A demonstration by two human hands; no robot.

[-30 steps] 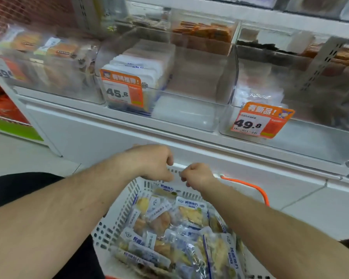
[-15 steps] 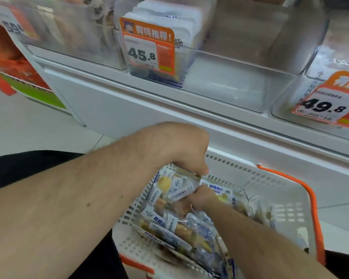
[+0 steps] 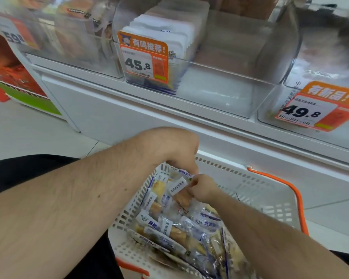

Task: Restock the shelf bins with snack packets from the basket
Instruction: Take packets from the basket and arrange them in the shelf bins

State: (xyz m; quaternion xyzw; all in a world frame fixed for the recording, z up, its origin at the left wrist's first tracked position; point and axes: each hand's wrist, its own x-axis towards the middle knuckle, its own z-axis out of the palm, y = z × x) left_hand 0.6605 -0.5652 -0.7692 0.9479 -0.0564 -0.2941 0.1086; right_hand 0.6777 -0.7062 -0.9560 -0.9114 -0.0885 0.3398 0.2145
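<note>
Both hands reach into a white basket [image 3: 256, 190] piled with snack packets [image 3: 181, 232], the left hand [image 3: 177, 152] and right hand [image 3: 203, 189] each pinching packets, while the clear shelf bin [image 3: 220, 85] above sits half empty, restocking apparently barely begun.

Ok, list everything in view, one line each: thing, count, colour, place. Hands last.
basket: one, white with orange handle, on floor below shelf.
snack packets: many, clear with blue-white labels, piled in basket.
shelf bins: three, clear, in a row on shelf.
white packets: one stack, left half of middle bin.
price tags: three, orange-white, on bin fronts.
left hand: pinching a packet's top edge.
right hand: gripping packets in basket.
</note>
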